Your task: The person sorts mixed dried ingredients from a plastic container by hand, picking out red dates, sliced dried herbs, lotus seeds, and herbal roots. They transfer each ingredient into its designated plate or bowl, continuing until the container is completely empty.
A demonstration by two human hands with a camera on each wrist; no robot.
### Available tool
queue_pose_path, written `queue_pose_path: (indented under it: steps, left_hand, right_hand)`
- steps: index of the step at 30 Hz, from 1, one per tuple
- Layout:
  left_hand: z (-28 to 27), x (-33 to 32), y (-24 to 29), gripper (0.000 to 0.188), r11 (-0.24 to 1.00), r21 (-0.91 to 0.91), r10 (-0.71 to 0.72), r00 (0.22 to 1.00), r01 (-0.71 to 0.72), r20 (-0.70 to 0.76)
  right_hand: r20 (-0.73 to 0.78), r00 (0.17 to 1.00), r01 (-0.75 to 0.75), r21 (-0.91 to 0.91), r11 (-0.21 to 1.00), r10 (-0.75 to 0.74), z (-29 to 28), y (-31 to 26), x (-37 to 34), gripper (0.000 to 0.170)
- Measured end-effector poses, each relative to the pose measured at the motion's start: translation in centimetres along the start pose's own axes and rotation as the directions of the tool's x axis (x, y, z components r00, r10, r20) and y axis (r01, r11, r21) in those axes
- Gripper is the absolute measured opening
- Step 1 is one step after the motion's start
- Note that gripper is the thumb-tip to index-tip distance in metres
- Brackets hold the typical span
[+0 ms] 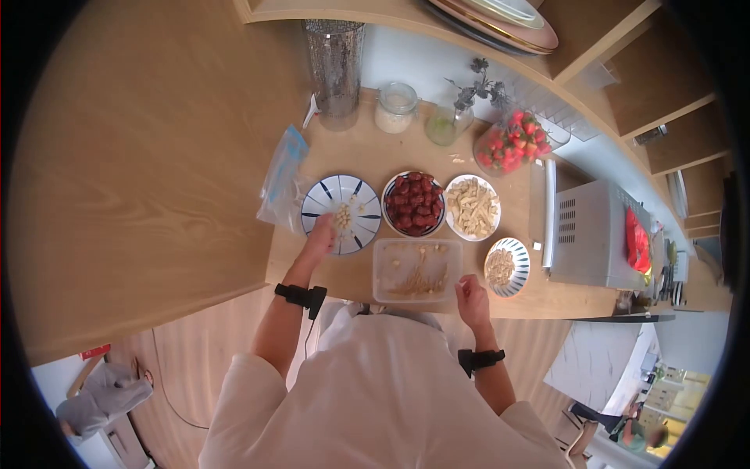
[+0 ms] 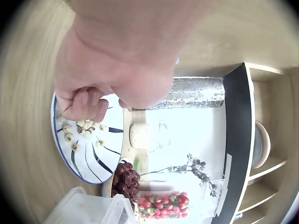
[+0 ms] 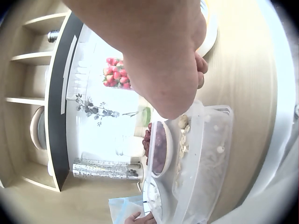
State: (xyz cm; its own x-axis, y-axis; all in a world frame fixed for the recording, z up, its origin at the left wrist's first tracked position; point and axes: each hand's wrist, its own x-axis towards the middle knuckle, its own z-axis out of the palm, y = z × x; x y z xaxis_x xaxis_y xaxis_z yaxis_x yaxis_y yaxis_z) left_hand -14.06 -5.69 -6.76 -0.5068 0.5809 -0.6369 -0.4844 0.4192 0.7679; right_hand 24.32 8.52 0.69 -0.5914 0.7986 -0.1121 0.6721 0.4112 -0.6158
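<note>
My left hand (image 1: pixel 320 236) is over the front left of a white plate (image 1: pixel 319 194) with blue stripes. Its curled fingers are down at the pale lotus seeds (image 1: pixel 344 216) on the plate, and more lotus seeds (image 2: pixel 69 136) lie beneath the fingertips in the left wrist view. The palm side is hidden. At the right end of a clear plastic box (image 1: pixel 376 273) is my right hand (image 1: pixel 471 301), its fingers loosely bent and nothing visible in them. Pale slices and thin strands (image 1: pixel 422 285) lie in the box, with a few round pieces.
Behind the box stand a bowl of red dates (image 1: pixel 414 203) and a plate of pale slices (image 1: pixel 473 207). A striped bowl of flakes (image 1: pixel 500 267) is right of my right hand. A zip bag (image 1: pixel 281 176), glass jar (image 1: pixel 396 109), strawberry container (image 1: pixel 512 144) and microwave (image 1: pixel 586 234) surround them.
</note>
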Motion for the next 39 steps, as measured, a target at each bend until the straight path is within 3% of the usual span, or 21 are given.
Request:
queue_pose_path:
  steps: [2, 3, 5, 9, 11, 14, 18, 20, 22, 24, 25, 27, 28, 30, 33, 35, 39]
  left_hand:
    - [0.4, -1.5, 1.4, 0.04, 0.977, -0.19, -0.097, 0.995, 0.094, -0.005]
    - [0.2, -1.6, 1.3, 0.04, 0.977, -0.188, -0.1, 0.995, 0.096, -0.011]
    - [-0.1, -2.1, 1.2, 0.038, 0.946, -0.325, 0.036, 0.995, -0.003, 0.095]
    - [-0.2, -3.2, 2.7, 0.046, 0.937, -0.345, 0.016, 0.978, 0.059, 0.21]
    - [0.5, -3.4, 3.1, 0.041, 0.918, -0.397, 0.132, 0.938, 0.008, 0.322]
    - [2.6, -4.7, 4.0, 0.041, 0.923, -0.385, 0.139, 0.918, 0.015, 0.371]
    - [5.2, -4.9, 3.4, 0.037, 0.97, -0.244, 0.114, 0.857, 0.015, 0.503]
    - [7.2, -5.4, 2.8, 0.028, 0.999, -0.038, 0.039, 0.867, -0.023, 0.496]
    - [9.4, -6.3, 2.4, 0.027, 1.0, 0.018, -0.005, 0.837, -0.005, 0.547]
    - [11.4, -7.1, 1.5, 0.026, 0.997, 0.072, -0.048, 0.804, 0.007, 0.593]
    - [12.2, -7.4, 0.8, 0.027, 0.993, 0.117, -0.073, 0.793, 0.002, 0.605]
    - [13.9, -8.0, 0.4, 0.028, 0.985, 0.17, -0.104, 0.777, -0.004, 0.621]
    - [14.9, -8.5, 0.7, 0.031, 0.972, 0.235, -0.168, 0.772, 0.024, 0.613]
    - [16.3, -8.8, 0.5, 0.035, 0.95, 0.308, -0.235, 0.761, 0.049, 0.605]
    - [17.2, -8.0, -0.6, 0.037, 0.952, 0.307, -0.205, 0.766, 0.01, 0.61]
    - [17.5, -7.5, -1.1, 0.032, 0.948, 0.319, -0.194, 0.812, 0.01, 0.551]
    - [18.0, -7.3, -1.3, 0.034, 0.942, 0.335, -0.233, 0.774, 0.029, 0.588]
  right_hand:
    - [-0.048, 0.999, -0.022, 0.011, 1.0, 0.023, 0.5, 0.3, -0.5, 0.014]
    - [-0.043, 0.999, -0.023, 0.016, 1.0, 0.023, 0.6, 0.4, -0.8, 0.014]
    - [-0.07, 0.997, -0.017, 0.022, 1.0, 0.019, 0.8, 0.5, -1.3, 0.012]
    - [-0.07, 0.997, -0.021, 0.05, 0.999, 0.025, 1.2, 0.5, -1.6, 0.012]
    - [-0.087, 0.996, -0.02, 0.071, 0.997, 0.026, 0.9, 0.3, -1.6, 0.012]
    - [-0.063, 0.993, -0.097, 0.034, 0.995, 0.099, 0.7, -0.1, -1.6, 0.015]
    - [-0.073, 0.988, -0.134, 0.074, 0.988, 0.139, -0.1, -1.2, -1.4, 0.013]
    - [-0.054, 0.989, -0.129, 0.095, 0.987, 0.135, -0.5, -1.6, -1.4, 0.01]
    - [-0.039, 0.982, -0.18, 0.085, 0.98, 0.184, -0.9, -1.8, -1.3, 0.008]
    - [0.008, 0.999, -0.053, 0.113, 0.992, 0.052, -1.0, -1.6, -1.2, 0.013]
    - [-0.003, 0.998, -0.068, 0.112, 0.991, 0.069, -0.8, -1.6, -0.9, 0.013]
    - [0.001, 0.993, 0.116, 0.125, 0.985, -0.117, 0.1, -2.0, 0.0, 0.02]
    - [-0.007, 0.994, 0.105, 0.125, 0.987, -0.105, 0.5, -2.2, 0.6, 0.02]
    - [0.031, 0.957, 0.284, 0.08, 0.956, -0.287, 1.2, -2.7, 1.7, 0.03]
    - [0.104, 0.933, 0.339, 0.072, 0.938, -0.345, 0.7, -3.3, 2.8, 0.032]
    - [0.092, 0.929, 0.353, 0.073, 0.933, -0.359, 0.5, -2.7, 3.4, 0.032]
    - [0.133, 0.92, 0.37, 0.018, 0.929, -0.369, 0.9, -1.0, 3.7, 0.029]
